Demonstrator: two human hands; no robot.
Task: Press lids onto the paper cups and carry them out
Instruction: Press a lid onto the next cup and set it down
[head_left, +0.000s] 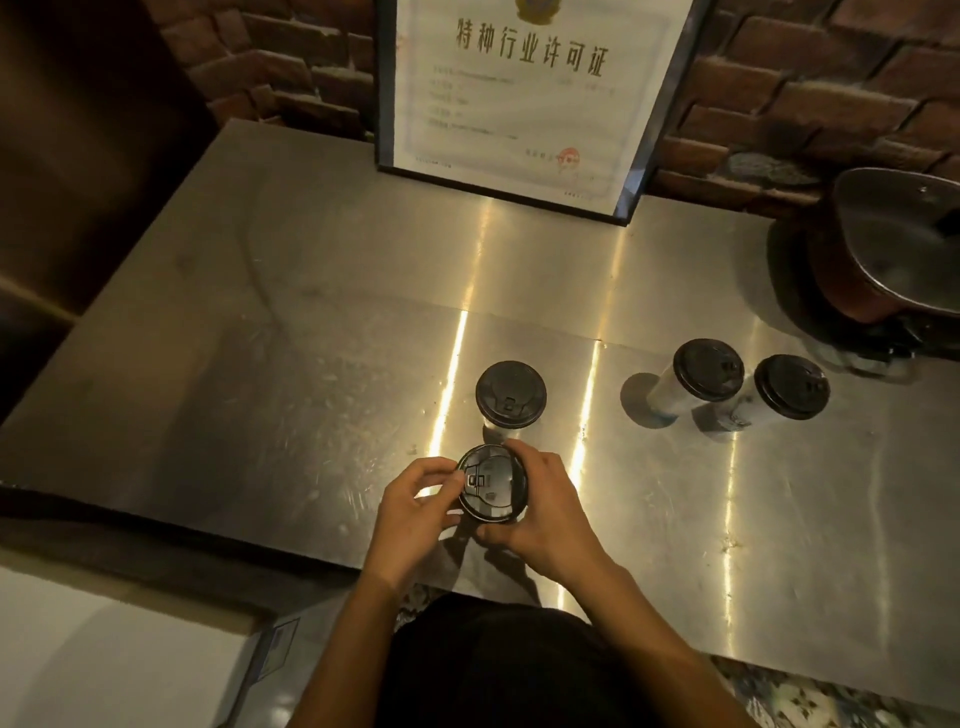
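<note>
A big shiny metal counter (260, 322) fills the view. At its back edge a framed paper (519, 98) leans on the brick wall. At the counter's far right corner sits a pot (893, 249); I cannot tell what is in it.

Three paper cups on the counter already wear black lids: two cups (709, 370) side by side toward the pot, and one cup (510, 394) in the middle. What is inside them is hidden.

Near the counter's front edge, just in front of the middle cup, is the fourth cup. Its black lid (492, 489) sits on top, and the cup below is mostly hidden.

The left hand (415, 512) pinches the lid's rim with curled fingers. The right hand (540, 512) wraps around the other side, closed on the lid and cup top.

The cup is probably light and soft, so a hard squeeze could crush it. The lid looks stiff, thin plastic. Pushing down around the rim seems best, and later holding the cup by its sides.
</note>
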